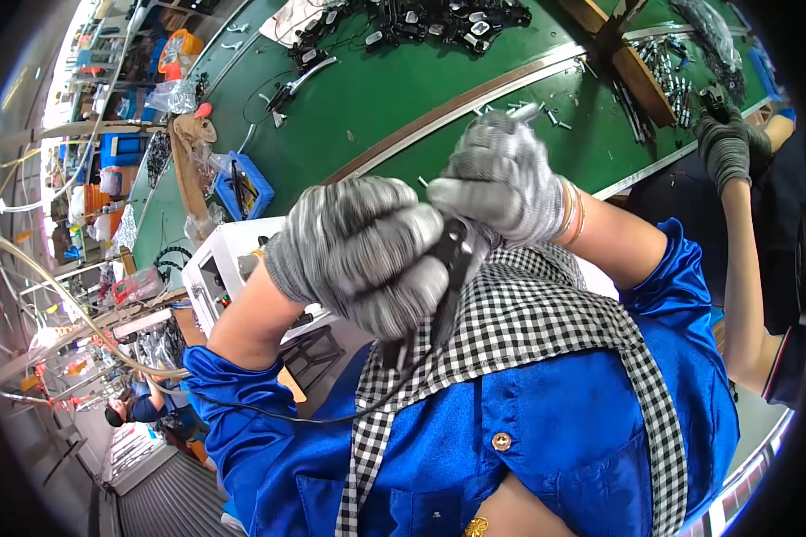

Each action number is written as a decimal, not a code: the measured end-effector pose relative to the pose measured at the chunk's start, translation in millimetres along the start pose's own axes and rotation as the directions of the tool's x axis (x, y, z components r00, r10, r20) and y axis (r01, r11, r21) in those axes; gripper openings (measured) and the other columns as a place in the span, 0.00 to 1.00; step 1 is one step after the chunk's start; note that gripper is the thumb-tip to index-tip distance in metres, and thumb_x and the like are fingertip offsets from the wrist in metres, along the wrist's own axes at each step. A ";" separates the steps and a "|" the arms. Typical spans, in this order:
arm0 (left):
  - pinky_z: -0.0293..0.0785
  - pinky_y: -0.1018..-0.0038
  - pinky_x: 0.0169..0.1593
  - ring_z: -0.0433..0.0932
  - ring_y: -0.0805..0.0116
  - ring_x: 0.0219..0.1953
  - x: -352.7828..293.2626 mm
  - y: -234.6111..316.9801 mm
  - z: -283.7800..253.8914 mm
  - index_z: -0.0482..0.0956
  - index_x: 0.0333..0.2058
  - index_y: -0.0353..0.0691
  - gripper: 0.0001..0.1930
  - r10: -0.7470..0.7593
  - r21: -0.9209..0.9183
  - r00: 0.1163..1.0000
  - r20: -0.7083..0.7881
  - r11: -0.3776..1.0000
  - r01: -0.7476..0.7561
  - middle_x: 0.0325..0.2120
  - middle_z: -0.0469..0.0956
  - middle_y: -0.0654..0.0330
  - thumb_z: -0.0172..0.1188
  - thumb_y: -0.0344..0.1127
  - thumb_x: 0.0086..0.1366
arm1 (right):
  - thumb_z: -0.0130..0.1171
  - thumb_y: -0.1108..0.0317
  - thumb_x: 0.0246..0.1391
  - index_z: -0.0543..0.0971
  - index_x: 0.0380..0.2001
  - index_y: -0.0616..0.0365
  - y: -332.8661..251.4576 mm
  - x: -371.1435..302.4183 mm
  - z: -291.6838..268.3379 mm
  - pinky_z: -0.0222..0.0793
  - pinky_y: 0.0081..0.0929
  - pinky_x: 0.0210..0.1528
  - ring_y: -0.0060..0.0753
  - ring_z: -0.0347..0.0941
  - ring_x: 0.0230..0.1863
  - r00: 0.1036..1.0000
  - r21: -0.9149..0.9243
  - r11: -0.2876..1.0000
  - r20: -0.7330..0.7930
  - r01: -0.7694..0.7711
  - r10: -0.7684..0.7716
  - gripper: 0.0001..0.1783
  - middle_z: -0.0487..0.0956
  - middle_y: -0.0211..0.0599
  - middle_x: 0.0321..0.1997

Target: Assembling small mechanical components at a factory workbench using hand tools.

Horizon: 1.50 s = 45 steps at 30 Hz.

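Observation:
Both hands wear grey striped knit gloves and meet in front of my chest. My left hand (pixel 367 255) is closed around a black part with a round hole (pixel 457 240). From its lower end a thin black cable (pixel 358 417) curves away to the left across my blue shirt. Close against that part, my right hand (pixel 501 183) has its fingers curled in, slightly smeared by motion. What its fingers pinch is hidden. A silver rod end (pixel 527 113) shows just past the right knuckles; I cannot tell whether it is held.
Black parts (pixel 448 22) are heaped at the back of the green table (pixel 367 98). A silver lever with a black cable (pixel 295 85) lies nearer. A raised strip (pixel 475 97) crosses the table. Blue tray (pixel 244 186) stands left; metal pins (pixel 663 72) right. A co-worker's gloved hand (pixel 724 148) works at right.

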State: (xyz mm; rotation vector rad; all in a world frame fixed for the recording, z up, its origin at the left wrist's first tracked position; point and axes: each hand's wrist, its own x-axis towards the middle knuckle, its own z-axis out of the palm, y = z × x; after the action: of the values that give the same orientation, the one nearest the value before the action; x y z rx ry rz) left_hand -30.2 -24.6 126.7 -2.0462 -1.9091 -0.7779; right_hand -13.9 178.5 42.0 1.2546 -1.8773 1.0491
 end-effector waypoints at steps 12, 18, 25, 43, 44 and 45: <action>0.73 0.72 0.29 0.74 0.71 0.28 -61.0 -17.9 100.2 0.68 0.40 0.40 0.22 -0.857 -0.642 0.115 0.503 -0.281 0.713 0.30 0.74 0.63 0.67 0.35 0.46 | 0.37 0.35 0.55 0.73 0.27 0.49 -29.8 -56.4 49.0 0.46 0.15 0.15 0.13 0.51 0.13 0.070 0.504 -0.489 0.744 -0.712 0.665 0.30 0.63 0.19 0.14; 0.72 0.75 0.26 0.73 0.72 0.21 -69.2 -46.3 122.1 0.74 0.33 0.43 0.13 -0.873 -0.713 -0.130 0.470 -0.463 0.527 0.23 0.75 0.64 0.64 0.35 0.48 | 0.35 0.32 0.53 0.74 0.25 0.48 -51.2 -40.8 65.9 0.50 0.15 0.13 0.16 0.53 0.11 -0.168 0.487 -0.678 0.731 -0.550 0.661 0.32 0.64 0.18 0.14; 0.74 0.71 0.24 0.74 0.68 0.18 -81.4 -69.6 186.4 0.76 0.25 0.40 0.03 -0.872 -0.760 -0.256 0.418 -0.489 0.428 0.18 0.75 0.60 0.59 0.27 0.50 | 0.35 0.31 0.53 0.72 0.21 0.46 -37.8 -92.4 88.3 0.46 0.20 0.09 0.19 0.50 0.06 -0.237 0.478 -0.617 0.637 -0.625 0.733 0.32 0.61 0.19 0.09; 0.73 0.69 0.22 0.72 0.69 0.18 -86.7 -45.2 191.8 0.73 0.30 0.41 0.11 -0.861 -0.853 -0.311 0.403 -0.477 0.214 0.19 0.74 0.61 0.62 0.25 0.47 | 0.34 0.30 0.52 0.68 0.18 0.45 -46.9 -112.5 110.0 0.42 0.20 0.08 0.20 0.48 0.05 -0.248 0.489 -0.522 0.519 -0.699 0.818 0.32 0.57 0.19 0.07; 0.73 0.69 0.22 0.72 0.69 0.18 -83.6 -44.2 183.4 0.72 0.32 0.40 0.13 -0.866 -0.843 -0.239 0.439 -0.489 0.225 0.20 0.74 0.61 0.63 0.25 0.46 | 0.34 0.30 0.52 0.68 0.18 0.45 -48.5 -109.1 108.7 0.42 0.20 0.08 0.20 0.48 0.05 -0.220 0.491 -0.480 0.495 -0.727 0.840 0.32 0.57 0.19 0.07; 0.73 0.69 0.22 0.72 0.69 0.18 -81.7 -42.3 178.7 0.72 0.34 0.40 0.15 -0.865 -0.833 -0.170 0.472 -0.501 0.236 0.21 0.75 0.60 0.64 0.25 0.46 | 0.34 0.30 0.52 0.68 0.17 0.45 -51.9 -105.7 108.1 0.43 0.20 0.08 0.20 0.48 0.05 -0.190 0.490 -0.438 0.475 -0.753 0.859 0.31 0.57 0.19 0.07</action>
State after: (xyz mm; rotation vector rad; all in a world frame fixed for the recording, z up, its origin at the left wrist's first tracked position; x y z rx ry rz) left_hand -33.2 2.6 -72.4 0.7962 -2.2485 -2.8826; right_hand 62.4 117.2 -84.4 -0.8046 -2.1780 2.8326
